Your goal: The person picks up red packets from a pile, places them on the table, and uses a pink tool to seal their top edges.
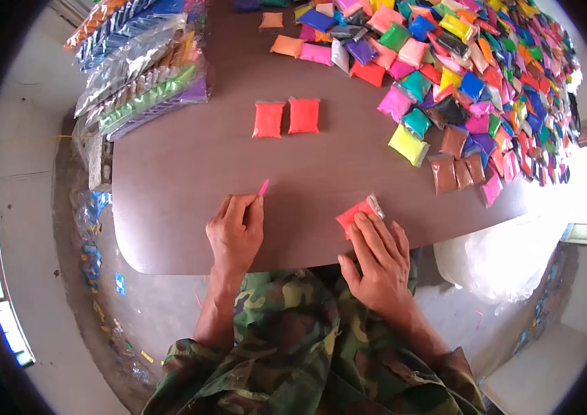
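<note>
My left hand (236, 232) is closed in a pinch near the table's front edge, with a thin pink pointed stick (264, 187) standing out from its thumb and forefinger. To the right, my right hand (378, 261) rests with its fingers stretched over a red packet (354, 213), its thumb held apart. The packet lies flat near the edge, its clear sealed end pointing away from me and part of it under the fingers. Farther up the table, two more red packets, the left one (268, 120) and the right one (304, 115), lie side by side.
A large heap of small coloured packets (473, 86) covers the table's right and far side. Three joined brown packets (457, 173) lie at its near edge. Stacked long clear bags (148, 76) stand at the far left. A big white plastic bag (497, 259) sits below the table.
</note>
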Motion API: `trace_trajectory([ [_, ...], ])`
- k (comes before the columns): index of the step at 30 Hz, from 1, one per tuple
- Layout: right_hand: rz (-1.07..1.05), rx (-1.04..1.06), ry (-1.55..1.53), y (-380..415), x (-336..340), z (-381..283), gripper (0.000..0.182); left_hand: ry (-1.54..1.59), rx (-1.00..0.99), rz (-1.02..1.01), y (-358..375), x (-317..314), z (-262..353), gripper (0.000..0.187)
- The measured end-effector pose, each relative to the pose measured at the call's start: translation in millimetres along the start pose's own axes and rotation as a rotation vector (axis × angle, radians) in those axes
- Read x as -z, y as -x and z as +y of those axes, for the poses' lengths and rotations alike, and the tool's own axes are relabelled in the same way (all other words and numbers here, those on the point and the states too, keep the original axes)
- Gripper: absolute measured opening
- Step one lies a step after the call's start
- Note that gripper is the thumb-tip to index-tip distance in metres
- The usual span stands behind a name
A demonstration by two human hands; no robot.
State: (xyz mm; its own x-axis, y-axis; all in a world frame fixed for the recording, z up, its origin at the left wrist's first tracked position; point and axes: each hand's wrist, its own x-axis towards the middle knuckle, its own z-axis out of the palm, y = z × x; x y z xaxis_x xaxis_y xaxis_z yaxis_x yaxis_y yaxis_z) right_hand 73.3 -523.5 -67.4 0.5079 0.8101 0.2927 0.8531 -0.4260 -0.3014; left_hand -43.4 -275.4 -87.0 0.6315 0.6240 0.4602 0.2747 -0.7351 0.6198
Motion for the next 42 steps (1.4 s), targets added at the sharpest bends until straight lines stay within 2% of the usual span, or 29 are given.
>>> trace_trajectory([
  [5,0.041,0.021,-0.012,-21,-8,2,0.06,0.013,0.056,-0.025,0,-1,1,0.01],
  [8,-0.015,-0.002,-0.02,-5,-1,1,0.061,0.012,0.016,-0.017,0,2,0,0.01],
  [11,-0.005,-0.01,-0.023,-7,0,1,0.06,0.057,0.123,-0.066,-1,3,2,0.006],
  [14,0.065,0.031,-0.022,-20,-5,10,0.057,0.047,0.116,-0.05,-1,1,0,0.008],
  [17,0.123,-0.03,-0.072,-31,-3,13,0.055,0.05,0.083,-0.064,-1,4,1,0.008],
  [20,0.12,0.007,-0.01,-36,-6,24,0.053,0.05,0.115,-0.085,-2,6,2,0.008],
  [21,0.145,0.023,-0.036,-43,2,24,0.046,0.049,0.115,-0.078,-3,5,2,0.008],
  [25,0.272,-0.025,-0.205,-58,17,32,0.031,0.061,0.133,-0.061,-2,4,1,0.009],
  [29,0.348,-0.508,-1.028,-61,14,23,0.027,0.072,0.126,-0.046,-4,3,2,0.009],
  [32,0.316,-0.692,-1.023,-61,0,26,0.024,0.07,0.143,-0.06,-5,5,4,0.009],
  [33,0.299,-0.654,-0.812,-53,-12,36,0.023,0.067,0.148,-0.065,-4,5,4,0.009],
  [36,0.367,-0.523,-0.494,-37,-18,33,0.026,0.057,0.155,-0.068,-3,4,2,0.009],
  [37,0.348,-0.497,-0.421,-30,-16,33,0.036,0.056,0.152,-0.067,-2,4,2,0.009],
  [40,0.301,-0.534,-0.39,-19,-5,27,0.044,0.021,0.115,-0.072,-3,3,9,0.009],
  [42,0.294,-0.597,-0.5,-16,-4,25,0.047,0.04,0.082,-0.102,-1,2,21,0.008],
])
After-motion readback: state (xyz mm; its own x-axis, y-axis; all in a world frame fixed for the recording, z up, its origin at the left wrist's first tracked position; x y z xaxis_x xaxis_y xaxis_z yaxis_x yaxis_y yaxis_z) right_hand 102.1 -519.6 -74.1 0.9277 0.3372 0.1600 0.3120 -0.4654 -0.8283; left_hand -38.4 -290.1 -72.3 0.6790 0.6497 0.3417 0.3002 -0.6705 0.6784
